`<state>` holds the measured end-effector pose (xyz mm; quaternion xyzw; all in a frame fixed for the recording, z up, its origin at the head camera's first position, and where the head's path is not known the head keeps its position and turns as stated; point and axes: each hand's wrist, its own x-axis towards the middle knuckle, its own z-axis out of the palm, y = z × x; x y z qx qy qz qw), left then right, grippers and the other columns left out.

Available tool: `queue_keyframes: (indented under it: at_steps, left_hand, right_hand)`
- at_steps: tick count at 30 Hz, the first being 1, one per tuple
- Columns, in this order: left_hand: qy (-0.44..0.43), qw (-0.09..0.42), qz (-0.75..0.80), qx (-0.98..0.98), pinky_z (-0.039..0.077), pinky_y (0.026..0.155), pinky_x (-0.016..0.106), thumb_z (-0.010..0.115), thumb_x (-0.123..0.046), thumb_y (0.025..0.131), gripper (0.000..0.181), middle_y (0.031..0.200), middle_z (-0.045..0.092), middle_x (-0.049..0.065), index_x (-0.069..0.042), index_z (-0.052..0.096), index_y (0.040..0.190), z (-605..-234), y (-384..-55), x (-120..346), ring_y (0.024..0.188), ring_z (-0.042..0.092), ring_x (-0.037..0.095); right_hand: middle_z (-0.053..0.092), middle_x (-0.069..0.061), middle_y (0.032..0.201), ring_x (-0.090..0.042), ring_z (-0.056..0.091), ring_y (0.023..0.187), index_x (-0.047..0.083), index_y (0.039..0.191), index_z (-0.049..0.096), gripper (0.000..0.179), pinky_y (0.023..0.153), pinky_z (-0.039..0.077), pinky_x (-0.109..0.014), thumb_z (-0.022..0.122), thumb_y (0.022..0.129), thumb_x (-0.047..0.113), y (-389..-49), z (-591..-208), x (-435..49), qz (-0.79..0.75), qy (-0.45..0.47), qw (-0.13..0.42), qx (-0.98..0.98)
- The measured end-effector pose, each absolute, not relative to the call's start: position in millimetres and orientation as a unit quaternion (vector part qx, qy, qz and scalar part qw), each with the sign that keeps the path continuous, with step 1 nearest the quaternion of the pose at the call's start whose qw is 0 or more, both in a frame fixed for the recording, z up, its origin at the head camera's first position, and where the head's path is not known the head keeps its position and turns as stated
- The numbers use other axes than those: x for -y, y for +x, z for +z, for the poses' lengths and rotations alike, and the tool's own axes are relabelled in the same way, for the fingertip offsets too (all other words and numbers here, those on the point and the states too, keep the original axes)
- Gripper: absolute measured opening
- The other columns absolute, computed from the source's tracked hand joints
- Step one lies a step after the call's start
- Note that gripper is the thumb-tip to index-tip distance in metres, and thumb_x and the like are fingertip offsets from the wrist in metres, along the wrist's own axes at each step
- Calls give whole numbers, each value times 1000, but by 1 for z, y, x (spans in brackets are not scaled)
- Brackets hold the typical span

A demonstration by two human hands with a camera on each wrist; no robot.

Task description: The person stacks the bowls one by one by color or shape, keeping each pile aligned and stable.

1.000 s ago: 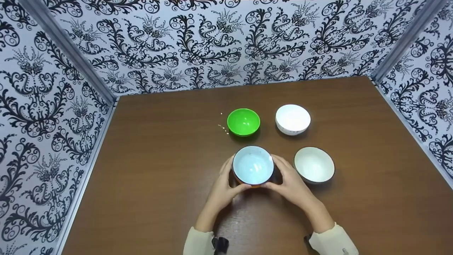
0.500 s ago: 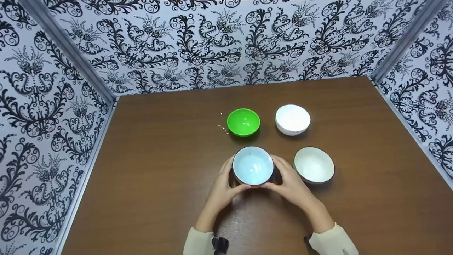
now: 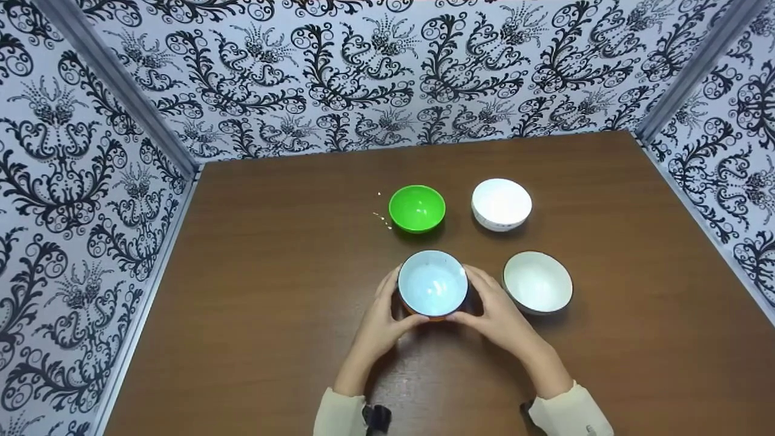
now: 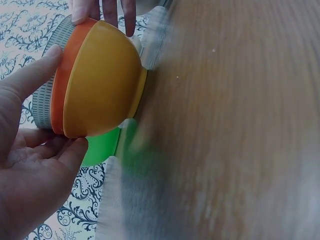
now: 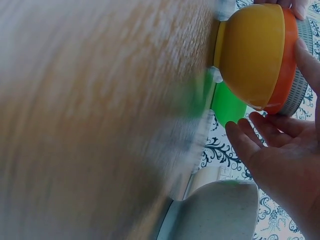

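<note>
In the middle of the table stands a nested stack of bowls. Its top bowl (image 3: 433, 283) is light blue inside, and the left wrist view shows dark dashes on its outer wall. Below it an orange bowl (image 4: 64, 85) shows as a band above the yellow bowl (image 4: 102, 80), whose foot is on the table. My left hand (image 3: 380, 324) holds the stack from the left, thumb at the near side, fingers round the far side. Opposite, my right hand (image 3: 501, 315) holds it the same way. Thumbs lie on the upper bowls' walls.
Just behind the stack is a green bowl (image 3: 417, 209), with several small pale crumbs (image 3: 382, 218) left of it. A white bowl (image 3: 501, 204) stands at the back right. An off-white dark-rimmed bowl (image 3: 537, 283) sits close beside my right hand. Patterned walls (image 3: 387, 79) enclose the table.
</note>
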<state>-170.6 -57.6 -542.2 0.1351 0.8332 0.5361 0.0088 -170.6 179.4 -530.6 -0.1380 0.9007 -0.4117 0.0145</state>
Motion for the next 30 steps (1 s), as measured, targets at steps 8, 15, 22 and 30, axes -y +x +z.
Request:
queue_keyframes:
  at_steps: [8,15,22,30]
  left_hand:
    - [128,13,530,-838,33,119,52,86,-33,76,99,158,36,19,-2,33,154,-543,-171,58,146,37,33]
    - [126,16,533,-837,35,118,51,86,-31,77,98,158,37,16,-4,33,154,-544,-171,58,145,38,32]
    - [125,19,541,-832,33,119,52,86,-34,76,100,158,36,16,-5,32,155,-545,-172,58,146,37,33]
    - [130,14,548,-826,32,119,52,87,-34,75,101,158,37,15,-4,32,154,-547,-173,59,146,37,32]
  right_hand:
    - [41,-17,155,-37,37,145,3,152,39,90,118,31,-59,83,80,36,-171,-531,-180,-409,-142,15,-901]
    - [40,-17,156,-37,36,145,5,152,38,90,118,31,-60,82,81,37,-171,-531,-180,-406,-142,19,-903]
    - [40,-15,156,-36,36,145,6,153,38,91,118,31,-60,81,81,41,-171,-531,-181,-412,-144,19,-899]
    - [39,-15,156,-37,36,146,7,153,37,91,117,31,-60,80,82,42,-171,-531,-181,-411,-145,23,-900]
